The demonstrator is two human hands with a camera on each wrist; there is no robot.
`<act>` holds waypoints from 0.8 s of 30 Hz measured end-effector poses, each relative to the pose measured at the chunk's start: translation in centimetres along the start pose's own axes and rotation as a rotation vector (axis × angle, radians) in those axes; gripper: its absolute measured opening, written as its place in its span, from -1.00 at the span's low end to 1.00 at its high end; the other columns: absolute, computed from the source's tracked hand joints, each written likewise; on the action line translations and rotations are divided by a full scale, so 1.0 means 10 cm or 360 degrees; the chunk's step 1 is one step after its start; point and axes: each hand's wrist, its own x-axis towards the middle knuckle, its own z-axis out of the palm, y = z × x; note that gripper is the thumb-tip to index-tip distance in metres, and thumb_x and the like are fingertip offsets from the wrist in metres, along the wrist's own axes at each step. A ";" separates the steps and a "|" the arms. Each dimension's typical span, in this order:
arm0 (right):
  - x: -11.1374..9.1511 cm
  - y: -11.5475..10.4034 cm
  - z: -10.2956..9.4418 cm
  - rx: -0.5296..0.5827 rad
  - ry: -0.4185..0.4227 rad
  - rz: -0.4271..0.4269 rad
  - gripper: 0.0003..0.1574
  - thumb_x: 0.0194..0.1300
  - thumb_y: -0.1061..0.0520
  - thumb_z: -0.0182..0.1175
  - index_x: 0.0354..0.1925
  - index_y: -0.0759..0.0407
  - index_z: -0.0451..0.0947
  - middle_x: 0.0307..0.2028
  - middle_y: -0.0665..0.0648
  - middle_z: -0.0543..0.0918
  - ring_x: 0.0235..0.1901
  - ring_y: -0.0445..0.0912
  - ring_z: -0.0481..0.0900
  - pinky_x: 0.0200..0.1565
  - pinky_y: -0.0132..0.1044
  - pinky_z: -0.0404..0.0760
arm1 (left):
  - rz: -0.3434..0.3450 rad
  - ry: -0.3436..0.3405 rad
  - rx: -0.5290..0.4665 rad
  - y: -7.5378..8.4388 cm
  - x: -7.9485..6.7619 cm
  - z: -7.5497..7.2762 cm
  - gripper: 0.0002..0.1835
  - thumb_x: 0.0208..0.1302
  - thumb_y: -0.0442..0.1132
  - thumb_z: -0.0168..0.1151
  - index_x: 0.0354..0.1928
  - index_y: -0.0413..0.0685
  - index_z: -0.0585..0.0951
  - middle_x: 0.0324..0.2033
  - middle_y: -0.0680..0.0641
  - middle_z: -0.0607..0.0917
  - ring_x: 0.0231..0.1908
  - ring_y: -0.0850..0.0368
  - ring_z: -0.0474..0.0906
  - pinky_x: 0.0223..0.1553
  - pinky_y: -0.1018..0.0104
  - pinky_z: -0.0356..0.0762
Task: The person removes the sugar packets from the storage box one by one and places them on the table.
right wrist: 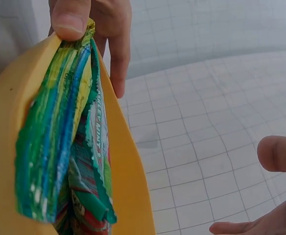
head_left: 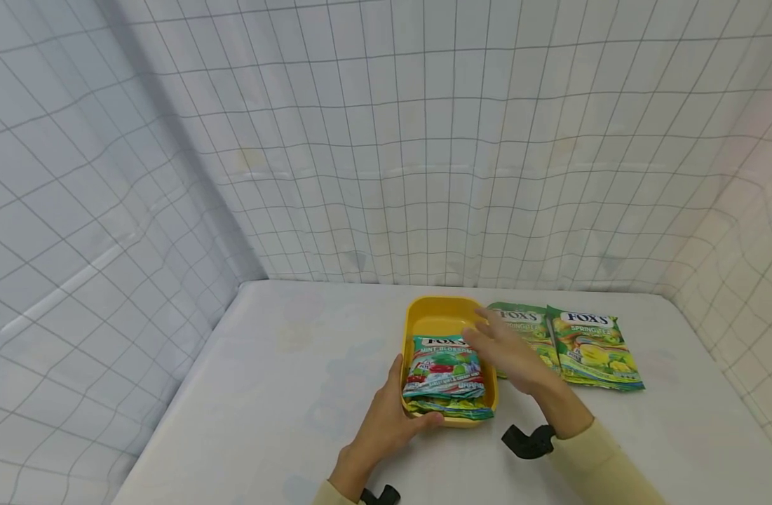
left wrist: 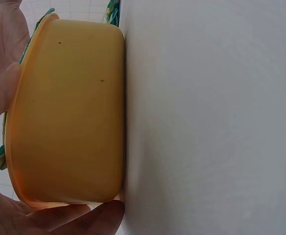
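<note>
My left hand [head_left: 388, 426] holds a yellow plastic tub [head_left: 437, 322] at its near left corner. Its thumb lies on the near rim and its fingers run along the left wall; the left wrist view shows the hand spanning the tub's side. Inside the tub, a Fox's Mint Blossom candy packet [head_left: 444, 368] lies on top of a green-and-yellow packet [head_left: 451, 407]. Over the tub's right edge hovers my right hand [head_left: 508, 351], its fingers spread and nothing in its grasp. The right wrist view shows its thumb [right wrist: 279, 153] apart from the packets.
Two green Fox's Spring Tea packets lie right of the tub, one partly behind my right hand [head_left: 524, 325] and another farther right [head_left: 594, 351]. A white table [head_left: 285, 379] carries everything. Grid-patterned white curtains [head_left: 423, 175] enclose its back and sides.
</note>
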 end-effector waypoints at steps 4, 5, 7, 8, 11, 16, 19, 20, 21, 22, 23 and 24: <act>0.02 0.03 0.06 0.0004 0.0001 0.0034 0.00 0.59 -0.15 0.05 0.61 0.24 -0.21 0.56 0.45 -0.08 0.52 0.37 -0.12 0.35 0.41 0.08 | 0.0007 -0.0002 0.0009 0.00 0.00 0.00 0.32 0.05 0.23 0.55 0.63 -0.02 -0.12 0.35 -0.04 0.47 0.26 0.04 0.46 0.33 -0.10 0.34; 0.03 0.04 0.07 0.0005 -0.0001 0.0038 -0.02 0.59 -0.14 0.05 0.61 0.25 -0.21 0.56 0.44 -0.08 0.52 0.37 -0.13 0.35 0.41 0.08 | 0.0012 -0.0001 0.0011 0.00 0.00 0.01 0.32 0.05 0.23 0.55 0.63 -0.02 -0.12 0.35 -0.04 0.48 0.26 0.04 0.46 0.33 -0.10 0.34; 0.04 0.05 0.09 0.0012 -0.0004 0.0050 -0.02 0.58 -0.15 0.06 0.61 0.25 -0.18 0.56 0.45 -0.08 0.52 0.37 -0.12 0.36 0.39 0.09 | 0.0024 0.0001 0.0018 -0.01 0.00 0.01 0.32 0.05 0.23 0.55 0.63 -0.03 -0.11 0.35 -0.04 0.48 0.26 0.05 0.47 0.32 -0.09 0.35; 0.04 0.06 0.09 0.0018 -0.0005 0.0059 -0.02 0.58 -0.14 0.06 0.60 0.26 -0.17 0.55 0.46 -0.08 0.51 0.37 -0.06 0.36 0.38 0.10 | 0.0032 0.0004 0.0022 -0.01 0.00 0.01 0.32 0.05 0.23 0.55 0.63 -0.03 -0.11 0.34 -0.03 0.48 0.25 0.05 0.47 0.32 -0.08 0.36; 0.06 0.07 0.11 0.0024 0.0006 0.0112 -0.06 0.58 -0.12 0.07 0.59 0.26 -0.13 0.56 0.45 -0.09 0.47 0.35 0.09 0.36 0.35 0.13 | 0.0043 0.0007 0.0029 -0.01 0.00 0.01 0.31 0.05 0.24 0.54 0.62 -0.04 -0.11 0.34 -0.03 0.48 0.23 0.06 0.48 0.30 -0.08 0.38; 0.08 0.10 0.13 0.0082 0.0037 0.0201 -0.10 0.57 -0.11 0.07 0.57 0.26 -0.06 0.56 0.42 -0.10 0.47 0.36 0.07 0.37 0.35 0.12 | 0.0023 -0.0001 0.0033 0.00 0.00 0.01 0.32 0.05 0.25 0.53 0.62 -0.04 -0.11 0.34 -0.05 0.47 0.24 0.05 0.47 0.31 -0.07 0.37; 0.09 0.14 0.14 0.0099 0.0031 0.0225 -0.09 0.56 -0.12 0.08 0.57 0.28 -0.07 0.55 0.42 -0.07 0.47 0.36 0.05 0.36 0.35 0.14 | 0.0001 -0.0004 0.0044 0.00 0.00 0.01 0.33 0.05 0.26 0.53 0.63 -0.07 -0.12 0.36 -0.09 0.45 0.25 0.02 0.46 0.32 -0.09 0.36; 0.09 0.15 0.15 0.0103 0.0032 0.0233 -0.08 0.56 -0.12 0.08 0.57 0.28 -0.07 0.54 0.42 -0.05 0.46 0.35 0.08 0.37 0.34 0.15 | -0.0004 -0.0004 0.0045 0.01 0.00 0.00 0.33 0.05 0.27 0.52 0.63 -0.07 -0.12 0.37 -0.11 0.45 0.25 0.01 0.46 0.31 -0.09 0.37; 0.09 0.16 0.15 0.0098 0.0031 0.0237 -0.07 0.56 -0.13 0.09 0.57 0.28 -0.08 0.53 0.43 0.00 0.44 0.34 0.13 0.36 0.33 0.17 | -0.0009 -0.0006 0.0043 0.01 0.00 0.00 0.33 0.05 0.27 0.52 0.63 -0.07 -0.12 0.37 -0.11 0.44 0.25 0.01 0.46 0.31 -0.09 0.36; 0.09 0.16 0.16 0.0097 0.0031 0.0242 -0.05 0.55 -0.14 0.10 0.57 0.28 -0.08 0.52 0.43 0.04 0.43 0.33 0.17 0.36 0.33 0.19 | -0.0011 -0.0006 0.0040 0.01 0.00 0.00 0.33 0.05 0.27 0.52 0.63 -0.08 -0.12 0.37 -0.12 0.44 0.25 0.01 0.46 0.31 -0.09 0.37; 0.09 0.16 0.16 0.0094 0.0026 0.0245 -0.04 0.55 -0.14 0.10 0.57 0.28 -0.10 0.50 0.43 0.07 0.41 0.32 0.21 0.35 0.32 0.20 | -0.0010 -0.0005 0.0038 0.01 0.00 -0.01 0.33 0.05 0.27 0.52 0.63 -0.07 -0.12 0.37 -0.12 0.44 0.25 0.02 0.46 0.31 -0.09 0.37; 0.09 0.16 0.16 0.0094 0.0024 0.0251 -0.02 0.55 -0.14 0.10 0.58 0.27 -0.12 0.50 0.43 0.08 0.40 0.31 0.22 0.35 0.32 0.20 | -0.0007 -0.0007 0.0035 0.02 0.00 -0.01 0.33 0.06 0.27 0.52 0.63 -0.07 -0.12 0.37 -0.11 0.44 0.24 0.02 0.47 0.31 -0.09 0.37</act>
